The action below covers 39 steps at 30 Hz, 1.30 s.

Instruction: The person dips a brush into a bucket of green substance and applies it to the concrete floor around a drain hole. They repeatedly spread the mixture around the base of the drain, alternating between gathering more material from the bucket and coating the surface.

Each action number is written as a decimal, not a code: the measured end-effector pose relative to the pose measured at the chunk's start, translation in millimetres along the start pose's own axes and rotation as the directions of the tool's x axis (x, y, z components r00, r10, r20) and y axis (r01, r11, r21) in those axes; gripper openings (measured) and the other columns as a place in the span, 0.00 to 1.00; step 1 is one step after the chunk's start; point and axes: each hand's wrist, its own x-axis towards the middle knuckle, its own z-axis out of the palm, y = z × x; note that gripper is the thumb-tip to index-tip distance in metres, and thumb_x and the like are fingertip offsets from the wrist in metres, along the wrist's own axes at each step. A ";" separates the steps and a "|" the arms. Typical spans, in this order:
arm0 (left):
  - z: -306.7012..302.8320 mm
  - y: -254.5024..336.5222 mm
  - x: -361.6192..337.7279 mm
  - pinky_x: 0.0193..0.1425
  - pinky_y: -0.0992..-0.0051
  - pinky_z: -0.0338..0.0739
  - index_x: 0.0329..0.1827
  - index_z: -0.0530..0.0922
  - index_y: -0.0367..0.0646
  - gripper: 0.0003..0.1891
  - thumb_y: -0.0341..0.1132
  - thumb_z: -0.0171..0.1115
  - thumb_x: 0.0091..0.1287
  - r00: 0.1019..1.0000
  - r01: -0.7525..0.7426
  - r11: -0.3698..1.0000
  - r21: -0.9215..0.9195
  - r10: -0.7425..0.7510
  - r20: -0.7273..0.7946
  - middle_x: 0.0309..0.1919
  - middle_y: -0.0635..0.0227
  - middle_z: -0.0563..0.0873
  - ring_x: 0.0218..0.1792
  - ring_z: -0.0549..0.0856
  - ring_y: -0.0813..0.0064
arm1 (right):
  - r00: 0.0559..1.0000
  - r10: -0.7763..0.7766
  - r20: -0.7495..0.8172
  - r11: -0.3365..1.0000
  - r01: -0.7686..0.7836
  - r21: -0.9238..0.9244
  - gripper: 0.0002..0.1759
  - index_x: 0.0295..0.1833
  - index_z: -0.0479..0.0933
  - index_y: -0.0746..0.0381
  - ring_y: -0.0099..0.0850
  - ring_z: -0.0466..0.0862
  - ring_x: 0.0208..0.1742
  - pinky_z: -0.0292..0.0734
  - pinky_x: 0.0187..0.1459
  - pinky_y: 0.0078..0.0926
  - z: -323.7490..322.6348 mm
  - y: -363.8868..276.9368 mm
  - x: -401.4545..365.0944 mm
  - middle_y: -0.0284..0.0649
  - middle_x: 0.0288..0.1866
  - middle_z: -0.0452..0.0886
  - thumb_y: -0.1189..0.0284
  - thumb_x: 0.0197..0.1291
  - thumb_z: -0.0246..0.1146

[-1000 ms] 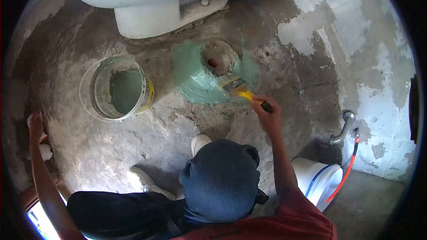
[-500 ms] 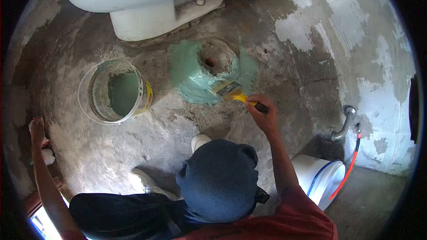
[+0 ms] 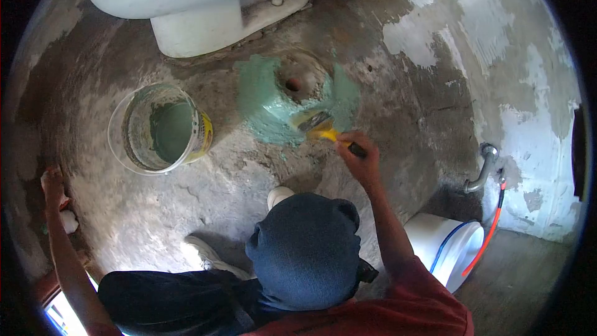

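My right hand (image 3: 362,157) is wrapped round the black-and-yellow handle of a paintbrush (image 3: 324,132). The bristles press on wet green coating (image 3: 264,109), spread over the floor around a raised, rough drain hole (image 3: 292,84). Left of the coating stands a clear-walled bucket (image 3: 118,129), with green paste (image 3: 171,132) inside. Far to the left, my left hand (image 3: 52,182) rests at the base of the dark wall, close to a small white object (image 3: 68,221) I cannot identify. Its fingers are too small and dim to read.
A white toilet (image 3: 199,25) lies across the top of the view. On the right, a metal pipe (image 3: 482,171) and a red hose (image 3: 491,236) come from the patchy wall (image 3: 528,130). A white bucket (image 3: 429,239) lies tilted below them. My shoe (image 3: 211,255) stands on the floor.
My right hand and the brush handle have shifted slightly left, with the bristles still on the coating just below the hole. The left hand has stayed nearly in place.
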 end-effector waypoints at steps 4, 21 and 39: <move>51.7 -22.3 22.2 0.57 0.60 0.69 0.56 0.72 0.36 0.17 0.34 0.47 0.68 0.968 0.020 0.779 -0.627 -0.172 -0.182 0.51 0.50 0.77 0.53 0.76 0.56 | 0.987 0.033 -0.159 0.997 -0.043 -0.060 0.08 0.37 0.81 0.64 0.29 0.81 0.37 0.75 0.40 0.25 -18.6 38.2 9.7 0.39 0.34 0.83 0.80 0.48 0.67; 108.3 -36.5 32.2 0.60 0.64 0.70 0.53 0.74 0.38 0.15 0.36 0.53 0.66 0.863 -0.055 0.953 0.297 0.195 -0.465 0.55 0.56 0.74 0.57 0.74 0.61 | 0.965 0.107 -0.238 0.994 -0.107 0.013 0.08 0.39 0.80 0.64 0.28 0.82 0.34 0.76 0.38 0.23 30.0 -17.0 -17.8 0.40 0.33 0.82 0.77 0.52 0.66; 53.0 -5.3 12.3 0.54 0.60 0.71 0.54 0.72 0.36 0.17 0.38 0.47 0.68 0.921 0.005 0.547 -0.837 -0.329 -0.210 0.47 0.54 0.76 0.49 0.77 0.57 | 0.987 -0.103 -0.124 0.990 0.090 -0.112 0.09 0.38 0.79 0.65 0.33 0.82 0.37 0.77 0.38 0.27 15.1 -16.6 -30.7 0.43 0.36 0.82 0.80 0.48 0.67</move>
